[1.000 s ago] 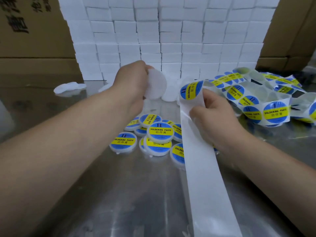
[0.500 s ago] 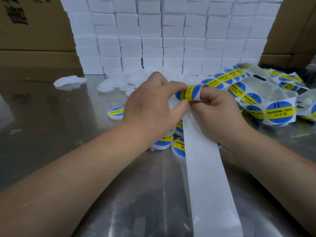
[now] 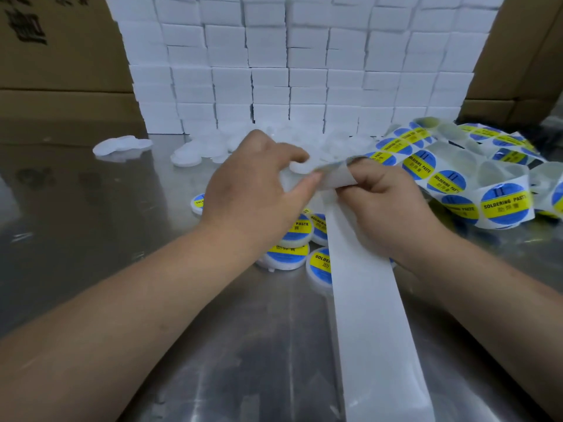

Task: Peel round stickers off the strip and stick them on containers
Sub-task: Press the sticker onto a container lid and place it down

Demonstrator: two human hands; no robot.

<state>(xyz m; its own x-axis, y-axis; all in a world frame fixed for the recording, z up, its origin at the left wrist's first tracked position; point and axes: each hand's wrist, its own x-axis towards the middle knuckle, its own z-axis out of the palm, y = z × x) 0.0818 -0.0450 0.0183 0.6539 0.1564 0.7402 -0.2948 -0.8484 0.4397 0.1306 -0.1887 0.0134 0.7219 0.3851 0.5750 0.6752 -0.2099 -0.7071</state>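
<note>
a shiny metal table [image 3: 115, 214] is filling the view, its surface throwing back the light in smeared patches. at the back of it a wall of small white boxes [image 3: 304, 71] is standing in even stacked rows, with brown cardboard cartons [image 3: 58, 62] rising behind on both sides. loose white containers [image 3: 210, 149] without stickers are lying in a heap at the foot of the boxes, a few more sitting apart to the left. the left hand [image 3: 253, 190] is hovering above the middle of the table, its index finger and thumb curling round a blurred white container [image 3: 300, 168] just beside the fold of the strip. the right hand [image 3: 387, 208] is pinching the white strip [image 3: 371, 315] where it is folding over, its thumb and fingers bent tight on the paper. the bare part of the strip is running from that fold toward the near edge of the table. under the hands, stickered containers [image 3: 294, 236] with blue and yellow tops are lying in a cluster, some overlapping. to the right, the rest of the strip is lying in loose loops on the table, loaded with round blue and yellow stickers [image 3: 504, 204].
</note>
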